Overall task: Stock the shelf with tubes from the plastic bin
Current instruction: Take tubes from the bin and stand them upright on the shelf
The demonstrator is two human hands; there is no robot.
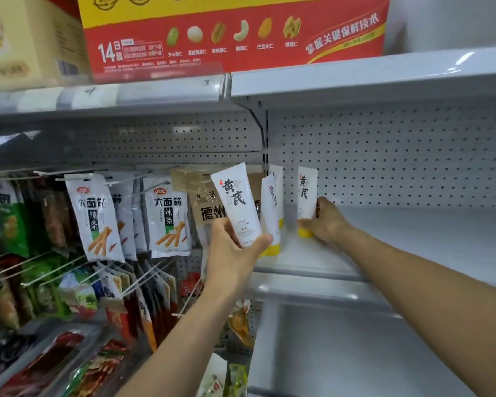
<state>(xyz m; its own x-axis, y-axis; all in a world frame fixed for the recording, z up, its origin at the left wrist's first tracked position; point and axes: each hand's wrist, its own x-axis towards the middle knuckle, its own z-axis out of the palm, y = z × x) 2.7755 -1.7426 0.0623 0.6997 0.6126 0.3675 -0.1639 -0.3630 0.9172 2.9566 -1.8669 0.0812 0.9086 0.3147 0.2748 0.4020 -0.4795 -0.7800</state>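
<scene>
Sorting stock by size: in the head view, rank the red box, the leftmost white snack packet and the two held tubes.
1. Red box
2. Snack packet
3. Left tube, right tube: alike; left probably just nearer.

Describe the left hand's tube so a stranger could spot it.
Start at the white shelf right of the hanging snack packs. Yellow-capped white tubes stand at its left end. The target tube is the one the left hand holds in front of them: tilted, off the shelf, label facing us.
</scene>
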